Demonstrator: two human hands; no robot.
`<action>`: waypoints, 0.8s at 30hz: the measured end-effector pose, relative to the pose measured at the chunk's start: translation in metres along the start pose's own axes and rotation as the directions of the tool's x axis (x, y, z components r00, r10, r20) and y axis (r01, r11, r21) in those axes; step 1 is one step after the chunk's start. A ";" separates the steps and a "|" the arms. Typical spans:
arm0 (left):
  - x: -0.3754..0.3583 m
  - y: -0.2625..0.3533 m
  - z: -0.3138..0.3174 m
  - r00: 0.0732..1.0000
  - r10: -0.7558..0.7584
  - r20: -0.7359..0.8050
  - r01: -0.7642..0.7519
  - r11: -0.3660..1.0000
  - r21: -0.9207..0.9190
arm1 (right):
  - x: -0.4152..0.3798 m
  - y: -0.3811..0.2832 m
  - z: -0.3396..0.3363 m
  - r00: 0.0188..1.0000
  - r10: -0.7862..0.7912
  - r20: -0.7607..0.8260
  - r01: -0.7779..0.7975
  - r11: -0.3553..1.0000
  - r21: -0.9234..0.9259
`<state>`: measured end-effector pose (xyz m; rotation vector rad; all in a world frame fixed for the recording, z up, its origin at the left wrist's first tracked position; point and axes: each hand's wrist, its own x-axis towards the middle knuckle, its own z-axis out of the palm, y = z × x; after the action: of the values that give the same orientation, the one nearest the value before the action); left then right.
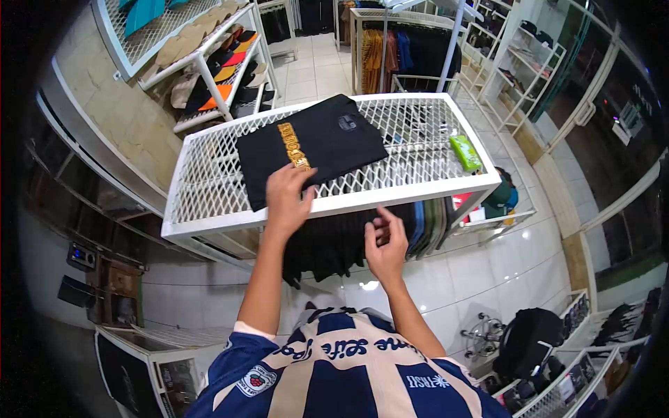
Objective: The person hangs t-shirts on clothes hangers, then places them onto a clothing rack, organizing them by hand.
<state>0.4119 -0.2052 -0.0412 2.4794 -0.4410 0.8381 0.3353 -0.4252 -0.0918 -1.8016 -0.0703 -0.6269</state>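
A folded black T-shirt (324, 143) with gold lettering across it lies on the white wire-mesh rack top (418, 125). My left hand (287, 198) rests over the shirt's near edge, fingers spread just below the lettering and holding nothing. To the right, my right hand (387, 244) hovers in front of the rack's near rail, fingers loosely curled and apart, with nothing in it. Dark garments (327, 240) hang under the rack between my two hands.
A bright green packet (465, 153) lies at the right end of the mesh top. Caps fill a shelf (226, 73) at the back left. Clothes hang on another rack (404, 52) farther off. A black backpack (529, 341) stands at lower right, beside a chrome wheeled base (482, 336).
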 end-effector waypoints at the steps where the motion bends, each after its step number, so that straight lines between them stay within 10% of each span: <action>1: -0.013 -0.024 -0.019 0.999 -0.049 0.021 0.047 0.994 0.096 | -0.009 -0.008 0.007 0.996 0.065 0.064 -0.066 0.998 0.022; 5: -0.038 -0.058 -0.082 0.945 -0.247 0.214 0.215 0.964 0.159 | -0.012 -0.017 0.036 0.972 0.111 0.209 -0.136 0.985 0.110; 14: -0.035 -0.047 -0.073 0.947 -0.308 0.095 0.317 0.943 -0.100 | -0.009 -0.034 0.090 0.735 0.441 0.515 -0.666 0.615 0.423; 17: -0.037 0.007 -0.075 0.962 -0.220 0.161 0.265 0.895 -0.358 | -0.008 -0.051 0.085 0.774 0.508 0.378 -0.623 0.505 0.597; 19: -0.037 0.024 -0.077 0.812 -0.016 0.584 0.515 0.490 -0.703 | 0.000 -0.048 0.069 0.789 0.573 0.223 -0.612 0.697 0.374; 24: -0.004 -0.024 -0.071 0.931 -0.301 0.208 0.358 0.867 -0.348 | 0.016 -0.004 0.034 0.926 0.377 -0.011 -0.351 0.872 0.341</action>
<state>0.3854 -0.1468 -0.0021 2.1690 -0.1910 0.3864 0.3605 -0.3976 -0.0871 -1.4089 0.2045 -0.3835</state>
